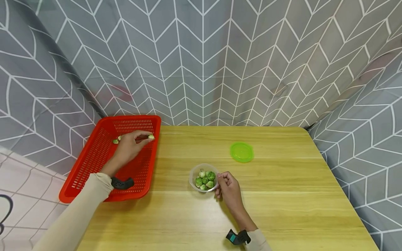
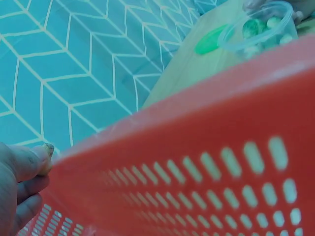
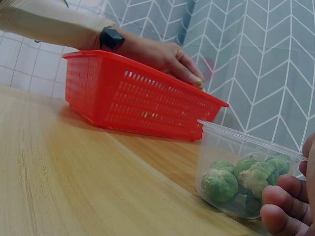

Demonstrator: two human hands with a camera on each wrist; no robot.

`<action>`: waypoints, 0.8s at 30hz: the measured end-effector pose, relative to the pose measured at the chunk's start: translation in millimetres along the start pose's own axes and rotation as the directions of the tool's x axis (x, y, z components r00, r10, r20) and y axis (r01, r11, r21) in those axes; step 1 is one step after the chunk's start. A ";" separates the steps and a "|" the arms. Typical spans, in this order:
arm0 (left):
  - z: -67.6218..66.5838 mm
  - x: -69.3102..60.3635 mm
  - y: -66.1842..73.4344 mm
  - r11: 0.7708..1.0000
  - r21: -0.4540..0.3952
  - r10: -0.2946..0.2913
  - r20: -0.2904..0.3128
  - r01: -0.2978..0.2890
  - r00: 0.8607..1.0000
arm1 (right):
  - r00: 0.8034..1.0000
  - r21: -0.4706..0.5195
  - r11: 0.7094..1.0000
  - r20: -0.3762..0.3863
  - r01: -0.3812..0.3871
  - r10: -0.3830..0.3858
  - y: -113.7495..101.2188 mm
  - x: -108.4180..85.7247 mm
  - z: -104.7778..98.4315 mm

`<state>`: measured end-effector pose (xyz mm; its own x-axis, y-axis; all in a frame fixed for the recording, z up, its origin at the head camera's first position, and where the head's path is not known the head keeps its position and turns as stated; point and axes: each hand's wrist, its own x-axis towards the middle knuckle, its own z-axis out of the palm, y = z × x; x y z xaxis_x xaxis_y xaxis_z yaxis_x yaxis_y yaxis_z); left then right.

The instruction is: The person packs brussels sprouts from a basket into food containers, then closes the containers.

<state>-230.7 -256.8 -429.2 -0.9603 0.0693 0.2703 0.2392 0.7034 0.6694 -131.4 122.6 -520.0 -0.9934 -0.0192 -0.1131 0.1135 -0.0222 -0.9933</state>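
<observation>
My left hand (image 1: 130, 146) is over the red plastic basket (image 1: 150, 174), pinching a Brussels sprout (image 1: 151, 137) between thumb and fingertips near the basket's right rim. A couple more sprouts (image 1: 115, 141) lie inside the basket, partly hidden behind that hand. On the table, a clear round tub (image 1: 192, 174) holds several green Brussels sprouts (image 3: 220, 185). With thumb and fingers, my right hand (image 1: 230, 190) grips the tub's right rim. In the left wrist view, the basket wall fills much of the picture and only a small part of the pinched sprout shows.
A bright green round lid (image 1: 242, 152) lies on the wooden table (image 1: 282, 195), behind and right of the tub. Patterned grey curtains (image 1: 201, 62) hang along the table's back and right side. The basket stands at the table's left.
</observation>
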 end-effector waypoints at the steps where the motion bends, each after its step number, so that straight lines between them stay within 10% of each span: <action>1: 0.8 -0.5 2.8 1.000 -0.003 0.007 0.003 -0.007 1.000 | 1.000 0.003 1.000 -0.004 0.002 -0.002 2.4 0.7 -0.2; 13: 16.8 -8.4 29.6 0.993 -0.053 0.104 0.045 -0.102 0.994 | 0.999 0.011 0.999 -0.023 0.042 -0.042 9.0 1.1 1.2; 24: 31.8 -16.1 45.1 0.987 -0.143 0.091 0.141 -0.071 0.986 | 1.000 0.015 1.000 -0.016 0.025 -0.025 1.8 -1.1 1.3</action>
<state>-209.0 -203.7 -425.3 -0.9451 0.2326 0.2297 0.3248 0.5883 0.7406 -130.1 121.3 -521.6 -0.9961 -0.0030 -0.0886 0.0887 -0.0380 -0.9953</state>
